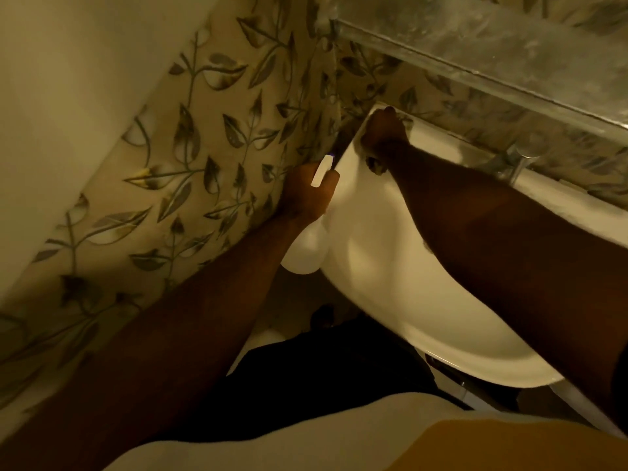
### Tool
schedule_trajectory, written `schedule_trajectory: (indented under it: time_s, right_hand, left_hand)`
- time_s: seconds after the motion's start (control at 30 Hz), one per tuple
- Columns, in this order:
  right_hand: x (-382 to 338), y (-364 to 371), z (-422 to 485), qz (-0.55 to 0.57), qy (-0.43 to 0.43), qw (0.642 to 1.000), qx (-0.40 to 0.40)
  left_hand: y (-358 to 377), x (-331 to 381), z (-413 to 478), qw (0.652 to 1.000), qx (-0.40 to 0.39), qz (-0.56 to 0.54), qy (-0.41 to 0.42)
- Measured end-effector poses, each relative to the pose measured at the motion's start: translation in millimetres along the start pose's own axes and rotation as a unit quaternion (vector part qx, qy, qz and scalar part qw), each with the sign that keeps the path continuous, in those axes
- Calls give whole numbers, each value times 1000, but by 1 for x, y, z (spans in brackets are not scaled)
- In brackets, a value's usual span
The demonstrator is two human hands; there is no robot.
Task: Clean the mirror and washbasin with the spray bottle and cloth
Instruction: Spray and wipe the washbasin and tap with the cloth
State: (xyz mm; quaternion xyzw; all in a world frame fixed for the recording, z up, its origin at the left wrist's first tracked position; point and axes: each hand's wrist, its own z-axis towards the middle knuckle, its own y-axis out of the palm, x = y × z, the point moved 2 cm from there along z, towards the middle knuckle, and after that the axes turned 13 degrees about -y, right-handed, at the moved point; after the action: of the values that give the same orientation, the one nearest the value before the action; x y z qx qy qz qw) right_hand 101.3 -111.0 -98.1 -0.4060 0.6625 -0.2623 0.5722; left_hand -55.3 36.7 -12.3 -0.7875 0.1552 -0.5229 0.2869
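Note:
My left hand (pixel 307 195) grips a white spray bottle (pixel 306 246) by its neck, just off the left rim of the white washbasin (pixel 384 283). The trigger points up toward the wall corner. My right hand (pixel 384 137) presses a dark cloth (pixel 376 164) onto the basin's back left corner. Only a small bunch of the cloth shows under the hand. The lower edge of the mirror (pixel 492 39) runs across the top right, above a glass shelf.
Leaf-patterned tiled walls (pixel 210 158) meet in a corner right behind the basin. A metal tap (pixel 513 163) stands on the basin's back rim, right of my right forearm. Dark floor lies below the basin.

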Motion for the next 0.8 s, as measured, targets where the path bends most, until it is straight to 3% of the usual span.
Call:
schedule_trajectory:
  time_s: [0.47, 0.8]
  right_hand:
    - [-46, 20, -68, -43, -52, 992, -108]
    - [-87, 54, -178, -46, -110, 973, -196]
  left_hand:
    - [-23, -42, -23, 999, 22, 16, 35]
    - [-40, -68, -39, 998, 30, -5, -54]
